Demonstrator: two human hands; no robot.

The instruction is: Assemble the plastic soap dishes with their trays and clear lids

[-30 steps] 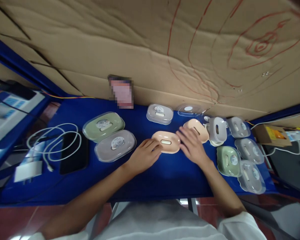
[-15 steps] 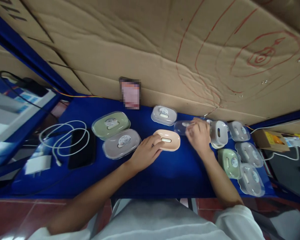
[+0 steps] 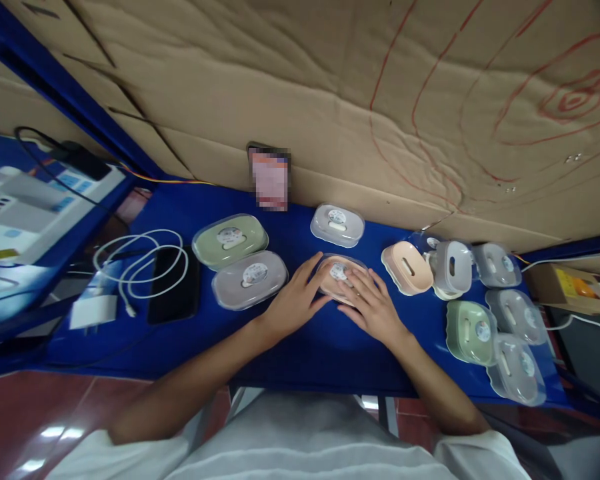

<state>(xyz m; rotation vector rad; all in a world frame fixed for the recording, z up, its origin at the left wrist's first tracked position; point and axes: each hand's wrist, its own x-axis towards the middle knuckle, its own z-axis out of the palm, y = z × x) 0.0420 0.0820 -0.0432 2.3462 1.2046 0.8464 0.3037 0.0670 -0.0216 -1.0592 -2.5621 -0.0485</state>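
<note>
A peach soap dish lies mid-table under a clear lid with a round sticker. Around its left end, my left hand has thumb and fingers closed on the rim. My right hand rests on the lid from the right, fingers stretched out and slightly spread. They cover part of the sticker. To the right stand an upturned peach dish part with a dark slot and a grey one beside it. Behind my hands is a grey lidded soap dish.
Green and grey lidded dishes lie left of my hands. Several more, one green, sit at right. A white cable, charger and black phone occupy the left. Behind, another phone leans on a cardboard wall.
My right hand has moved left from beside the upturned parts onto the peach dish. The clear lid now lies over that dish. The upturned peach part has come into view.
</note>
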